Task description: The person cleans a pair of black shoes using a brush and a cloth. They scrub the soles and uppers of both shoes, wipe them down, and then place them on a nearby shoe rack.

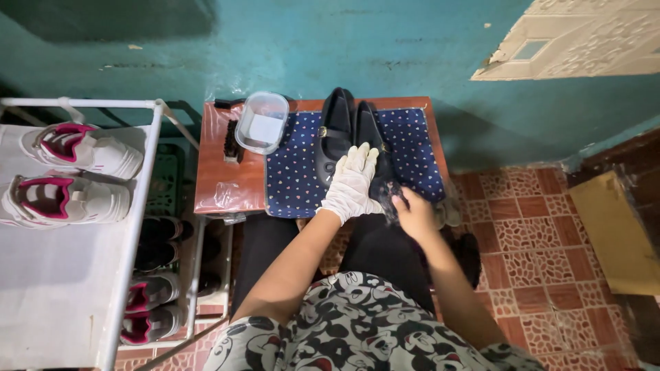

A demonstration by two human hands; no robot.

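The left hand (352, 180), in a white glove, lay flat over the near black shoe (377, 154), pinning it on the dotted blue cloth (292, 175) so it stayed put. The bare right hand (414, 213) was clenched around a dark rag (389, 194) against the shoe's heel. The second shoe (335, 134) sat just left, touching. A clear tub (262, 121) and brush (232, 142) waited far left on the small table (223, 172).

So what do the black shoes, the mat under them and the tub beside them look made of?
Black shoes: smooth leather or imitation leather, with a dull sheen and a small metal buckle. Mat: woven cloth, navy with small printed dots, lying flat and soft. Tub: clear plastic, see-through walls with rounded corners.
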